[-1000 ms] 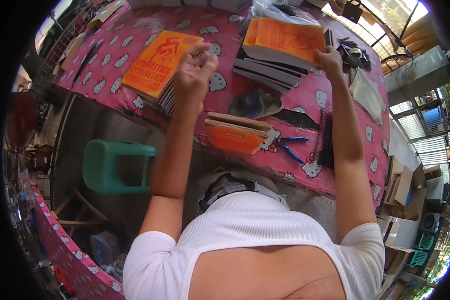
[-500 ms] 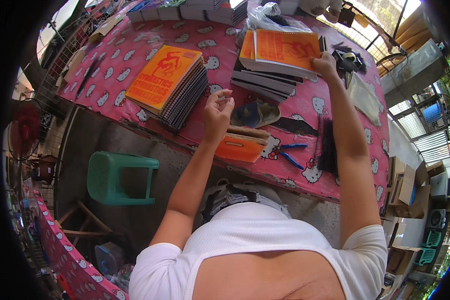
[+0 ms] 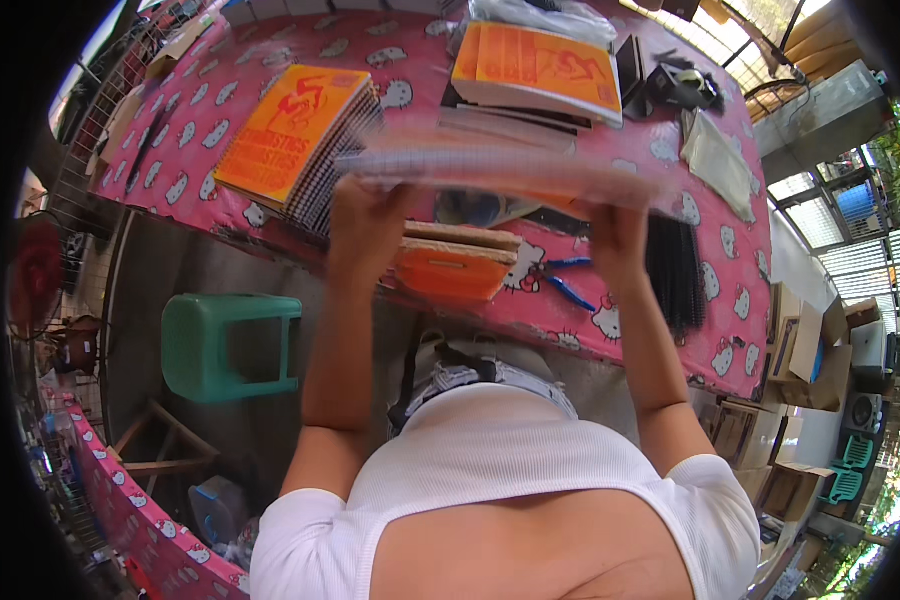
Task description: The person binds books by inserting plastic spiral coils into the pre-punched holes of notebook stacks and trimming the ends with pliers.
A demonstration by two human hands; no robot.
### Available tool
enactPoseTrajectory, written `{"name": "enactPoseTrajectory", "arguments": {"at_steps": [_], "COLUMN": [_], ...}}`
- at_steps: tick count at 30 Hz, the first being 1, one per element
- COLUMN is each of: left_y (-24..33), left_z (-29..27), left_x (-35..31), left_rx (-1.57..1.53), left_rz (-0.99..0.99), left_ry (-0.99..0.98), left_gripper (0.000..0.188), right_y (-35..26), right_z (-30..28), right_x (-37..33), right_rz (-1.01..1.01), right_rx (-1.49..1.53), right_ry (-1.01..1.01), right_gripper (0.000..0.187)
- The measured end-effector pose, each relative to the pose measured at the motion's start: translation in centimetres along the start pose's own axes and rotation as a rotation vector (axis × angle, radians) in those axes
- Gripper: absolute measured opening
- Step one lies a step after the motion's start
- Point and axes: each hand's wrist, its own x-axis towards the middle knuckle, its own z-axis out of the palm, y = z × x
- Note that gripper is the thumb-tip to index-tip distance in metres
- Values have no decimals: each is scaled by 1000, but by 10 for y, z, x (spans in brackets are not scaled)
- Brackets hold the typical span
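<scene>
Between my two hands I hold a notebook [image 3: 510, 172] with pale page edges and some orange showing beneath; it is blurred by motion. My left hand [image 3: 372, 215] grips its left end, and my right hand [image 3: 618, 232] its right end. On the left lies a stack of orange-covered, spiral-bound notebooks [image 3: 295, 135]. Beyond the held one stands a pile of orange-covered notebooks [image 3: 540, 65]. Below it, a camouflage-patterned slipper [image 3: 467, 208] is partly hidden. Nearer me are an orange-fronted wooden block [image 3: 452, 268] and blue-handled pliers [image 3: 572, 285].
Black spiral coils [image 3: 676, 280] lie on the pink patterned table [image 3: 725, 330] at right. Behind them are a clear plastic packet [image 3: 718, 165] and a black tape dispenser [image 3: 682, 90]. A green stool [image 3: 232, 345] stands at lower left, cardboard boxes [image 3: 810, 360] at far right.
My right hand has left the far pile and come nearer with a notebook. My left hand has moved left and closed on its other end. The view has shifted slightly.
</scene>
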Motion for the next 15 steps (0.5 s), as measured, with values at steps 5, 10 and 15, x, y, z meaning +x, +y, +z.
{"name": "enactPoseTrajectory", "arguments": {"at_steps": [5,10,15], "left_y": [22,-10,-44], "left_z": [-21,-23,-37], "left_x": [-17,-32,-59], "left_rx": [24,-50,-1], "left_rz": [-198,-258,-306], "left_ry": [-144,-120,10], "left_gripper": [25,29,84], "right_y": [-3,42,30], "right_z": [20,38,43], "right_x": [-60,-114,-130], "right_rz": [174,288,260], "right_rx": [198,-39,-116], "right_ry": [-191,-370,-383], "right_gripper": [26,41,65]}}
